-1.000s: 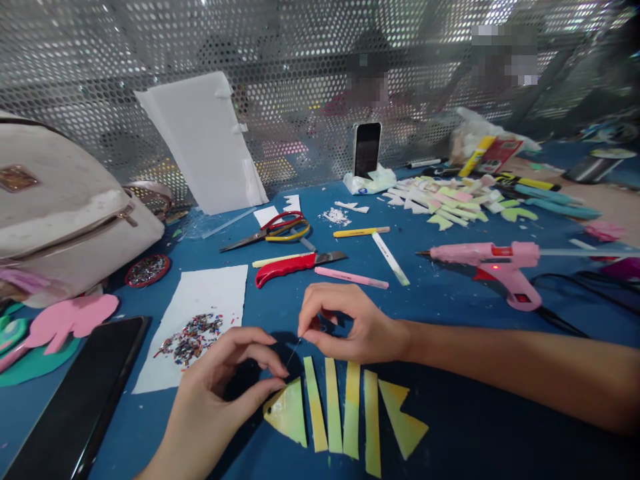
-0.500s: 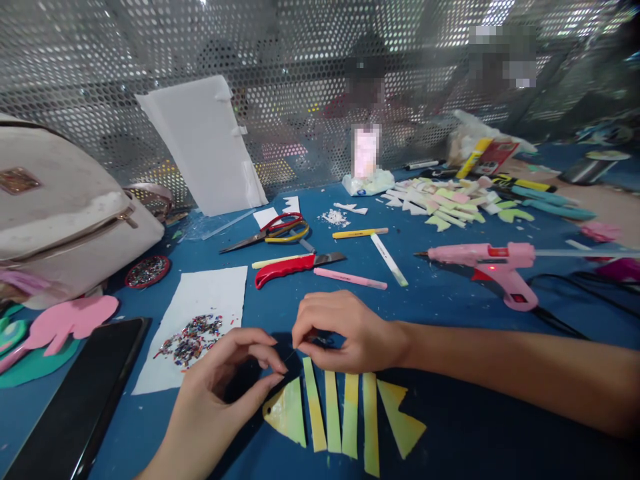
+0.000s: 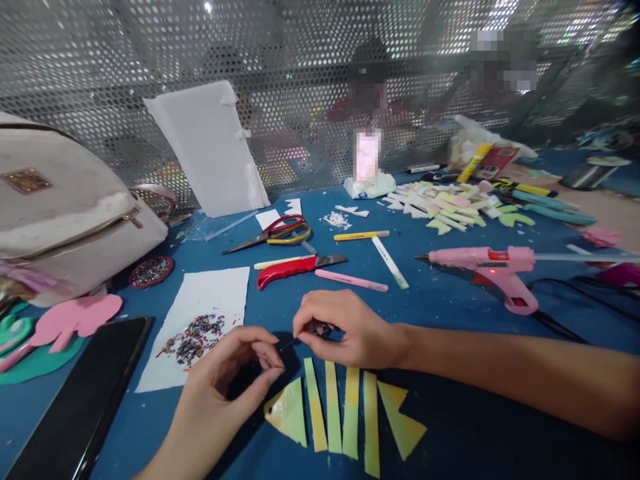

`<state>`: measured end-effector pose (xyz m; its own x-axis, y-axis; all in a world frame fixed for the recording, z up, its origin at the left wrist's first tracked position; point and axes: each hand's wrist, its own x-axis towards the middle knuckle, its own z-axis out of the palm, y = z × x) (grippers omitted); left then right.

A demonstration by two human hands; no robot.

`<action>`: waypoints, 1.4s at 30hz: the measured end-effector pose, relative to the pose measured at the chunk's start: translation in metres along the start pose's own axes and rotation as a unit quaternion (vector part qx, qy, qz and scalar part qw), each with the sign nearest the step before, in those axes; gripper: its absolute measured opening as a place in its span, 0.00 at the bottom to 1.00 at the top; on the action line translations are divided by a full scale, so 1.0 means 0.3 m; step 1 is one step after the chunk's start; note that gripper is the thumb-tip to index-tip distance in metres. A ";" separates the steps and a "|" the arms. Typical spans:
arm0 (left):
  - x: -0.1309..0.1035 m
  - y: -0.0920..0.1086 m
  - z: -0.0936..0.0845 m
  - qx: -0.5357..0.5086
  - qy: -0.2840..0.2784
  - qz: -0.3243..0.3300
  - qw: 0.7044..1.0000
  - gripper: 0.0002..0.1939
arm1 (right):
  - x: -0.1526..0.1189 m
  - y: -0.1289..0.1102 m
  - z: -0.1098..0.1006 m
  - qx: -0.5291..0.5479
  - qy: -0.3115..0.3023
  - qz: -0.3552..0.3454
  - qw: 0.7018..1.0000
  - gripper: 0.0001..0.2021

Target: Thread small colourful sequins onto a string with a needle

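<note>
My right hand [image 3: 345,328] is closed in a pinch on a thin dark thread or wire [image 3: 289,345]. That strand runs left to the fingertips of my left hand [image 3: 240,373], whose thumb and fingers curl together around its end. Just below both hands lies a yellow-green fish cut into pieces: a head [image 3: 289,412] with a dark eye, several upright strips [image 3: 371,423], and a notched tail [image 3: 403,419]. Beside my left hand, a white paper sheet [image 3: 220,287] carries a scatter of small coloured beads [image 3: 195,339].
A pink glue gun [image 3: 500,263] with a cable lies right. Scissors [image 3: 280,233], a red-handled knife [image 3: 295,269] and pens [image 3: 353,280] lie ahead. A phone [image 3: 85,400], a bead dish [image 3: 151,271] and a backpack [image 3: 70,213] are left; cut pieces [image 3: 450,203] are heaped back right.
The view has shifted slightly. My left fingertips have moved a little, and the strand between my hands shows more clearly. The fish pieces have not moved.
</note>
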<state>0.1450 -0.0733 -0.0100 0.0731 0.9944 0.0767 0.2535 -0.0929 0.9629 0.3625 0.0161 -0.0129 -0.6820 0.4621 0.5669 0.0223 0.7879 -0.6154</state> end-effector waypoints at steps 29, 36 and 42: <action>0.019 -0.027 -0.026 0.049 -0.040 0.052 0.997 0.04 | 0.003 0.004 -0.002 -0.039 -0.044 -0.023 0.998 0.05; 0.027 -0.023 -0.020 0.019 -0.047 0.019 0.999 0.05 | 0.007 0.006 0.001 -0.057 -0.040 -0.045 0.997 0.05; 0.031 -0.028 -0.021 -0.008 -0.044 0.012 0.999 0.05 | 0.008 0.008 0.006 -0.071 -0.036 -0.051 0.995 0.05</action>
<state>0.1374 -0.0629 -0.0156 0.1625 0.9837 0.0770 0.2357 -0.1144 0.9651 0.3597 0.0185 -0.0142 -0.7369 0.3494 0.5787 0.0495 0.8817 -0.4693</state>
